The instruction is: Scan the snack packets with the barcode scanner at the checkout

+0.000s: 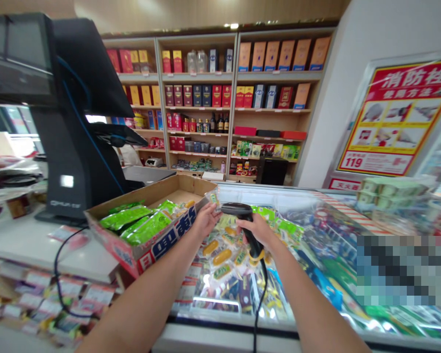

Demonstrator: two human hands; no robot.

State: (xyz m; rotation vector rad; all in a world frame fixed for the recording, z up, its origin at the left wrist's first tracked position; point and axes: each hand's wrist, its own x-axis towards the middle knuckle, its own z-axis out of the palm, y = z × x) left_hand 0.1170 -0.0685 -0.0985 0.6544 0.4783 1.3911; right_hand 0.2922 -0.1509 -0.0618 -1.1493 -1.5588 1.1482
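My left hand [206,220] pinches a small clear snack packet [213,197] with a green label, beside the rim of an open cardboard box [112,206]. In my right hand [259,228] is a black handheld barcode scanner [240,210], its head turned toward that packet. The scanner's cable [261,299] drops over the counter's front edge. Beneath both hands, several clear packets with yellow pieces [221,256] lie spread on the glass top. Green packets [147,225] fill part of the box, and another green packet [288,228] rests right of the scanner.
A black point-of-sale terminal [77,113] stands on the white counter [29,245] at left. The glass-topped freezer [330,264] extends right, with egg cartons [393,193] at its far side. Shelves [198,108] of boxes and bottles line the back wall.
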